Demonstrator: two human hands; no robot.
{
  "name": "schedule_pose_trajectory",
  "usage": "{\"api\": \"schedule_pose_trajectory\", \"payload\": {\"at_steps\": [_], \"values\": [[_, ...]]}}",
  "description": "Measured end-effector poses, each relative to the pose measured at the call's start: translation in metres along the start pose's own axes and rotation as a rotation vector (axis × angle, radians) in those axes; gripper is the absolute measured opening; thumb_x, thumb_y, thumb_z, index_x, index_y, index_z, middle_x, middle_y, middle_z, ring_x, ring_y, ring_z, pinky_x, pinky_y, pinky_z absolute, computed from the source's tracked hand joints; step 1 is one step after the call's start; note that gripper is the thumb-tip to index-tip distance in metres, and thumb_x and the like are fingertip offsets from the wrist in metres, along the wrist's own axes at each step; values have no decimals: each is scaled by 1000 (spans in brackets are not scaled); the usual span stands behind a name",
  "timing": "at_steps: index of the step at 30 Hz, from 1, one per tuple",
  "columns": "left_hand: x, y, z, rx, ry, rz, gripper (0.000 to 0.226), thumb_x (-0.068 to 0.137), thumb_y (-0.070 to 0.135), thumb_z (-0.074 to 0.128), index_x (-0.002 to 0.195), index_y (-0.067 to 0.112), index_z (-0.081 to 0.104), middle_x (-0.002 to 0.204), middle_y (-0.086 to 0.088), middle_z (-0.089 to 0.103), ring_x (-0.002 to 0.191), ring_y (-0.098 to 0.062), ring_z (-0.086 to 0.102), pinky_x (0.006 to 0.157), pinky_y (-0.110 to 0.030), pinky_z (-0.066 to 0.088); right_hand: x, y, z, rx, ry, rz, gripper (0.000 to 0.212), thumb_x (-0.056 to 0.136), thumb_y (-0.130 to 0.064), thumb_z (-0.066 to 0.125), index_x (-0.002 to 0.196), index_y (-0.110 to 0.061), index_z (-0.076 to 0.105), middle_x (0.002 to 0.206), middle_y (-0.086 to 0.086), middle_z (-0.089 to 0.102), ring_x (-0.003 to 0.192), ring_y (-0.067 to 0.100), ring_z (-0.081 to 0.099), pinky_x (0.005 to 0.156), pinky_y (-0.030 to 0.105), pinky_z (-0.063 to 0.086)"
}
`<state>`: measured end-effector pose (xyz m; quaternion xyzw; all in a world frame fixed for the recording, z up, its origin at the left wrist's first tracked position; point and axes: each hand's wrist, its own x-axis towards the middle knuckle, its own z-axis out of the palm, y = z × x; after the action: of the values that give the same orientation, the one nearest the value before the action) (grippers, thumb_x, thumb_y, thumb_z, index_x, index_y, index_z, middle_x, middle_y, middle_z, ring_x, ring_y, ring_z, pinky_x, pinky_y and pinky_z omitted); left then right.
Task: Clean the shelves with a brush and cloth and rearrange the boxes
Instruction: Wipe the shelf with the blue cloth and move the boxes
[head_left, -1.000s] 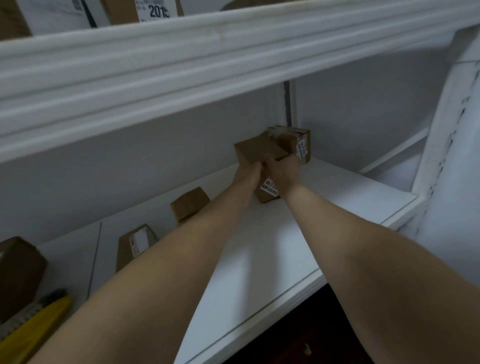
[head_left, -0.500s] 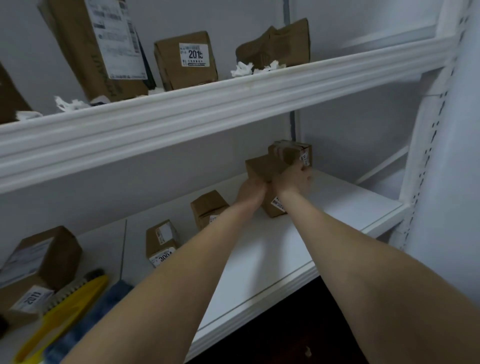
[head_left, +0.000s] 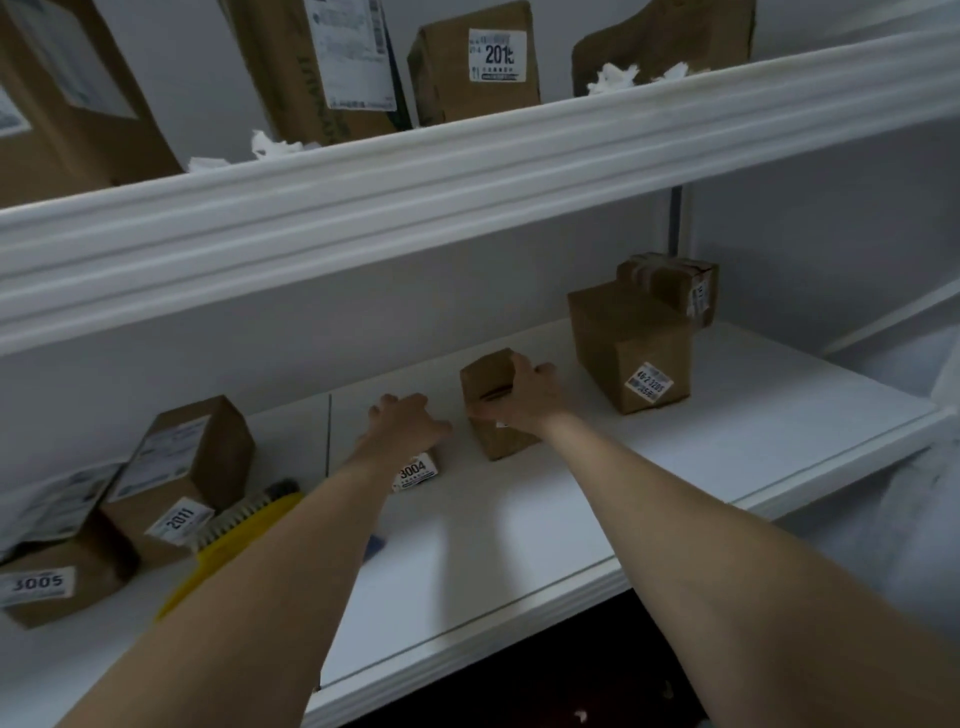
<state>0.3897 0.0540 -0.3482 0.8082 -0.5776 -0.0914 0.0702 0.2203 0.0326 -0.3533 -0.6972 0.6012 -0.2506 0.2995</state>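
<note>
Boxes sit along the white lower shelf (head_left: 675, 467), and the person's right hand (head_left: 524, 397) is clamped over the top of a small brown box (head_left: 491, 410) near the middle, while the left hand (head_left: 402, 434) lies spread on a smaller box with a 3004 label (head_left: 415, 470) just beside it; whether it grips that box I cannot tell. Further right stand a bigger labelled box (head_left: 631, 348) and a taped box (head_left: 670, 283) touching behind it. A yellow brush (head_left: 234, 540) lies at the left, against the box marked 2011 (head_left: 182, 467).
</note>
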Motion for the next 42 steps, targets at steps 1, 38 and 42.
{"api": "schedule_pose_trajectory", "payload": {"at_steps": [1,38,42], "values": [[1,-5,4,32,-44,31,61,87,41,56,141,19,39,143,-14,37,131,-34,36,108,-41,35,1,-2,4,8,7,6,105,69,-51,77,150,-23,16,139,12,28,123,38,44,101,42,43],[19,215,18,-816,-102,165,45,93,28,44,129,2,50,127,-20,57,118,-33,54,103,-44,44,54,83,-111,375,446,214,56,85,-36,64,133,-11,50,126,11,61,115,29,57,85,27,43],[27,218,16,-686,8,134,42,98,26,37,127,0,52,127,-22,56,115,-34,54,97,-37,45,64,80,-105,431,375,137,46,83,-35,64,122,-12,59,116,12,65,109,29,61,91,37,50]]}}
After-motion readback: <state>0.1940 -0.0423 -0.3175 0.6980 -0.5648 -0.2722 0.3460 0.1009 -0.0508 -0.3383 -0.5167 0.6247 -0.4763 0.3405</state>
